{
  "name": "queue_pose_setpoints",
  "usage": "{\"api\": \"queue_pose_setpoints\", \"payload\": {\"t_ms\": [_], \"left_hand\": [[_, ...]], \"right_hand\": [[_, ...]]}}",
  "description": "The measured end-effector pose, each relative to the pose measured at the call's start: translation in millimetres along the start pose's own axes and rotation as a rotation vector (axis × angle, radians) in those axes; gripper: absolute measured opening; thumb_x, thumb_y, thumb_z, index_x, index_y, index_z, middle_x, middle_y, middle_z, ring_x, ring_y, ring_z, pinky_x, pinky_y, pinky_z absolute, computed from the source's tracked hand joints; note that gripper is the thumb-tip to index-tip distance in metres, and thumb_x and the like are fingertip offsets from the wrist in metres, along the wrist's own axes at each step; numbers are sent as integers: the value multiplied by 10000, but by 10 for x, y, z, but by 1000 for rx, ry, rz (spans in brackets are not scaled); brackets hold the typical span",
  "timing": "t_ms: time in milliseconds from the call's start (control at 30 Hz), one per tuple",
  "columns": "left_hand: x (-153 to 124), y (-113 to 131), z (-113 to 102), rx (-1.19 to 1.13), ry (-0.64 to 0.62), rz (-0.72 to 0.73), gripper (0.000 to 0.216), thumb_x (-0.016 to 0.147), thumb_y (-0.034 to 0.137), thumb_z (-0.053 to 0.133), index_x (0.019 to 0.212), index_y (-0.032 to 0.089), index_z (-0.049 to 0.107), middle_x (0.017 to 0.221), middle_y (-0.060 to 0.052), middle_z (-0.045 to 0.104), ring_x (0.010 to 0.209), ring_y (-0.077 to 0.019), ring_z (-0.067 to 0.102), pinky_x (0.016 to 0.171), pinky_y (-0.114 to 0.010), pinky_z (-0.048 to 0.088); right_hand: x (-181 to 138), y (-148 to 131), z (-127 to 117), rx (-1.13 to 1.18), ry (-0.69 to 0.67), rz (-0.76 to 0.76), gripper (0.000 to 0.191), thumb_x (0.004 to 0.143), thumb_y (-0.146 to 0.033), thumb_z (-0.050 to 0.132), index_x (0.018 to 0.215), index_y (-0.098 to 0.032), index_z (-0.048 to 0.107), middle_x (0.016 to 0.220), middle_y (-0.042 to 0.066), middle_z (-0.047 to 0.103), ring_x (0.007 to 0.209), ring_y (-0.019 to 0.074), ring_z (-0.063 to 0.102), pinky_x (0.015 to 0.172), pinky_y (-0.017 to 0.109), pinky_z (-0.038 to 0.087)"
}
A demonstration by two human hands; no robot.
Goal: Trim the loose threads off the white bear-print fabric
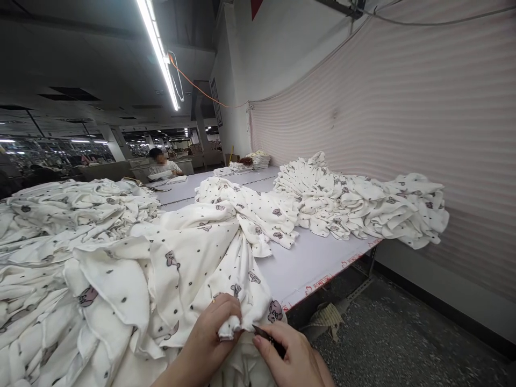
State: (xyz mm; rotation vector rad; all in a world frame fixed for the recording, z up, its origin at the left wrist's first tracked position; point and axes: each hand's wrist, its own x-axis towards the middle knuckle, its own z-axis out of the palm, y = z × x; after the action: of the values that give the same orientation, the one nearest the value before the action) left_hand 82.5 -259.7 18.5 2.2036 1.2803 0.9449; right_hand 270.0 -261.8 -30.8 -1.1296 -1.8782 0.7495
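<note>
My left hand point(207, 336) pinches a bunched corner of a white printed garment point(193, 258) near the table's front edge, fingers closed on the cloth. My right hand point(292, 355) sits just right of it, closed on a small dark tool point(268, 338), likely thread snips, whose tip points at the pinched cloth. The garment stretches away from my hands up the table.
Piles of the same white printed fabric lie at the left point(60, 231) and far right point(355, 199). The white table point(310, 258) ends at a red-marked edge, with grey floor beyond. A striped curtain wall point(403, 107) runs along the right. Another person point(161, 164) sits at the far end.
</note>
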Motion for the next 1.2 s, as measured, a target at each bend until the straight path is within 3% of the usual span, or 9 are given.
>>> {"api": "queue_pose_setpoints", "payload": {"t_ms": [100, 200, 300, 433, 533, 600, 800, 967, 1200], "left_hand": [[26, 25, -15, -14, -14, -54, 46, 829, 199, 496, 789, 211, 516, 871, -44, 609, 834, -205, 558, 750, -287, 433], [77, 76, -55, -92, -89, -246, 105, 853, 309, 528, 830, 212, 564, 779, -1, 599, 751, -187, 541, 698, -258, 415], [133, 107, -93, -266, -102, -420, 224, 841, 410, 563, 781, 194, 564, 695, 28, 522, 690, -163, 480, 645, -236, 384], [175, 94, -93, -475, -23, -492, 318, 838, 472, 574, 733, 173, 542, 682, 37, 453, 679, -142, 423, 640, -234, 363], [173, 61, -68, -575, -67, -475, 308, 850, 463, 573, 786, 161, 584, 721, 25, 496, 722, -147, 446, 683, -245, 373], [158, 38, -55, -598, -97, -462, 305, 851, 457, 579, 791, 159, 588, 731, 20, 514, 743, -150, 461, 706, -249, 377], [138, 62, -44, -591, -134, -447, 231, 802, 367, 662, 933, 192, 588, 803, 23, 565, 788, -157, 498, 733, -246, 388], [187, 119, -23, -469, -61, -439, 232, 837, 389, 604, 797, 160, 618, 728, 16, 539, 739, -160, 462, 695, -253, 363], [167, 119, -54, -611, -34, -481, 249, 839, 413, 609, 817, 165, 601, 740, 29, 514, 740, -144, 438, 699, -241, 355]], "right_hand": [[-34, 66, 126, -77, 203, 1, 281, 769, -334, 664, 1041, -262, 653, 918, 27, 726, 718, 210, 708, 569, 230, 523], [37, 96, 175, -73, 316, -6, 110, 848, -298, 551, 879, -245, 641, 800, 21, 688, 687, 195, 677, 581, 237, 497], [160, 85, 131, 58, 369, 12, 132, 880, -298, 514, 824, -222, 607, 732, 10, 662, 655, 168, 641, 577, 217, 477], [211, 20, 153, 252, 366, -79, 106, 840, -327, 595, 827, -222, 600, 736, -1, 648, 659, 157, 620, 600, 208, 472], [196, -18, 256, 278, 391, -143, 130, 787, -275, 654, 911, -239, 643, 862, 9, 667, 775, 170, 629, 690, 214, 468], [201, -27, 304, 279, 367, -111, 67, 819, -259, 621, 873, -241, 658, 818, -2, 666, 755, 159, 626, 679, 203, 452], [262, -36, 307, 319, 281, -58, 147, 873, -279, 529, 769, -206, 603, 687, -22, 604, 632, 136, 571, 584, 195, 396], [278, 6, 281, 460, 248, 68, 240, 907, -370, 470, 747, -205, 540, 658, -29, 548, 619, 137, 534, 566, 192, 424], [193, 65, 146, 218, 185, -9, 164, 799, -328, 619, 918, -234, 681, 847, 19, 676, 794, 196, 644, 710, 236, 471]]}}
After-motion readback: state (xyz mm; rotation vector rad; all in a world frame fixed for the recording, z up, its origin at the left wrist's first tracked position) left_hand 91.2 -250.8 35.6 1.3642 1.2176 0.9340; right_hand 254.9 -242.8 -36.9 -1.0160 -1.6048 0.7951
